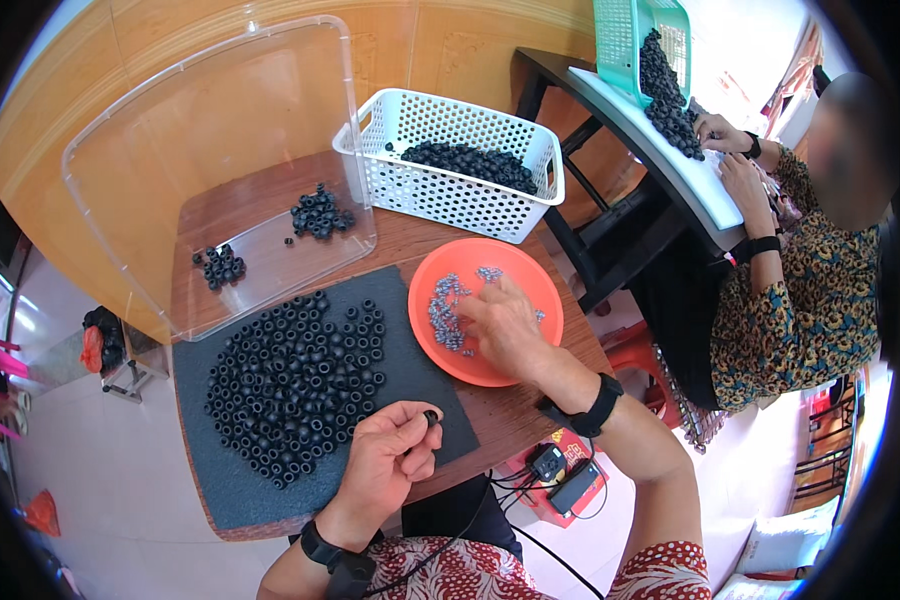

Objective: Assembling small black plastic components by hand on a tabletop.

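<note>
Seemingly light and stiff, a small black ring (pixel 430 417) is pinched between thumb and forefinger of the left hand (pixel 390 455) near the bench's front edge; its outer rim looks the surest place to hold. The right hand (pixel 505 330) rests fingertips-down in an orange plate (pixel 440 270) of tiny grey parts (pixel 448 315); whether it grips one is unclear. Many black rings (pixel 295 385) lie on a dark mat (pixel 225 480).

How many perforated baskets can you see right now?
2. A white basket sits on the wooden table behind the orange plate, holding black rings. A green basket stands tilted on the other person's bench at top right, spilling black rings. None seems hidden.
</note>
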{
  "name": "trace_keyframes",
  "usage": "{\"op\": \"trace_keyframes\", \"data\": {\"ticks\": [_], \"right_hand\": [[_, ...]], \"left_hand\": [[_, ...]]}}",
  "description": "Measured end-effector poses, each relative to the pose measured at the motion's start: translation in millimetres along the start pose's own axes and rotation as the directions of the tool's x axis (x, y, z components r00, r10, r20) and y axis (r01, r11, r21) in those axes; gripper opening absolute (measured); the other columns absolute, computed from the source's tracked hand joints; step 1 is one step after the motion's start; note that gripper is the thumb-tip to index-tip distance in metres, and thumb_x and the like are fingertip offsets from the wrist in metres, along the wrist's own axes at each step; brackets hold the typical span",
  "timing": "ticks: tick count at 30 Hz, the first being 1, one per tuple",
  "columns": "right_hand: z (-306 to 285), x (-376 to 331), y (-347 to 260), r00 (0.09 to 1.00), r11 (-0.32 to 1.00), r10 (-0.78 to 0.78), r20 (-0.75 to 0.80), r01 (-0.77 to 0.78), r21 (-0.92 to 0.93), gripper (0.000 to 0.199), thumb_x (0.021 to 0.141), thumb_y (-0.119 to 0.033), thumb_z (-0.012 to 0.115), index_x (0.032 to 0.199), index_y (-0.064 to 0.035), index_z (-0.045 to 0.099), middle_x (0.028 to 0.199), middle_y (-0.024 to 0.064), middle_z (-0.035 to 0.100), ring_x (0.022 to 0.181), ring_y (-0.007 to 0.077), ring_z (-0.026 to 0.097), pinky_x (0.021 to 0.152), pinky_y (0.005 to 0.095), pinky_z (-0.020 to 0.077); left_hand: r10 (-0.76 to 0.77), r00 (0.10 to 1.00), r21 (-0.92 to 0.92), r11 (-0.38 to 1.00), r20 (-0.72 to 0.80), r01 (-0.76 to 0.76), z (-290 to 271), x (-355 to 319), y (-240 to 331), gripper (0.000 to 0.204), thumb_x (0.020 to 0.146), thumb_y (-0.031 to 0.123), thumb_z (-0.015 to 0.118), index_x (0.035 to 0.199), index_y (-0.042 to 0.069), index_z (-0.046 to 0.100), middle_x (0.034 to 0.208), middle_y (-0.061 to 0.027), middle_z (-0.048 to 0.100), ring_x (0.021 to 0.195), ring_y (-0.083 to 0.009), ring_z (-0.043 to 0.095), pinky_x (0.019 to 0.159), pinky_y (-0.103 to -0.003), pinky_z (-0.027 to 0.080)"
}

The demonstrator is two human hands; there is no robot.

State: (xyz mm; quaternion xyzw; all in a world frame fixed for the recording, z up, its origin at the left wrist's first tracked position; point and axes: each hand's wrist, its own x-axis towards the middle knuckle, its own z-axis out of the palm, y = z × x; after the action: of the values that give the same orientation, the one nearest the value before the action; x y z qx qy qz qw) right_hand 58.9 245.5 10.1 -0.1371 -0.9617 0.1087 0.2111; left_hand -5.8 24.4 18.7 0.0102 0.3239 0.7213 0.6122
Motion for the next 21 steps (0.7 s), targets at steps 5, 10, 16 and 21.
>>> {"op": "trace_keyframes", "data": {"ticks": [5,10,16,21], "right_hand": [[-11,0,2,0.983,0.994,0.067,0.17,-0.08,0.07,0.017,0.065,0.0,0.065,0.08,-0.0085,0.065,0.075,0.0128,0.057,0.082,0.0302,0.049,0.072,0.0402,0.0405],[-6,-5,3,0.992,0.995,0.035,0.122,-0.046,0.089,0.015,0.067,-0.001,0.065,0.08,-0.0072,0.063,0.076,0.0123,0.058,0.08,0.0303,0.051,0.07,0.0394,0.0418],[-11,-11,4,0.998,0.996,0.051,0.035,-0.053,0.069,0.013,0.069,0.0,0.064,0.081,-0.0032,0.061,0.077,0.012,0.059,0.077,0.0288,0.054,0.067,0.0376,0.0439],[-52,-18,-43,0.944,0.834,0.236,0.229,-0.317,0.451,0.008,0.074,-0.001,0.063,0.082,-0.0014,0.06,0.078,0.0104,0.061,0.072,0.0211,0.058,0.064,0.0315,0.0464]], "left_hand": [[0.002,1.0,-0.004,1.0,-0.007,-0.002,-1,-2,2,0.015,0.09,0.011,0.049,0.095,-0.002,0.056,0.074,-0.008,0.056,0.044,-0.007,0.035,0.043,-0.021,0.028],[-0.004,1.0,0.001,1.0,0.015,0.004,-2,-3,1,0.015,0.09,0.011,0.05,0.096,-0.002,0.056,0.075,-0.0076,0.056,0.045,-0.0066,0.035,0.044,-0.021,0.029],[0.013,1.0,0.004,1.0,0.029,-0.013,-1,-1,-2,0.014,0.09,0.01,0.051,0.097,-0.001,0.055,0.075,-0.0076,0.056,0.046,-0.0057,0.034,0.045,-0.021,0.03],[0.054,0.998,0.065,0.996,0.033,-0.056,-2,-2,-3,0.014,0.09,0.009,0.052,0.098,-0.002,0.055,0.077,-0.0079,0.057,0.046,-0.0053,0.035,0.045,-0.02,0.031]]}}
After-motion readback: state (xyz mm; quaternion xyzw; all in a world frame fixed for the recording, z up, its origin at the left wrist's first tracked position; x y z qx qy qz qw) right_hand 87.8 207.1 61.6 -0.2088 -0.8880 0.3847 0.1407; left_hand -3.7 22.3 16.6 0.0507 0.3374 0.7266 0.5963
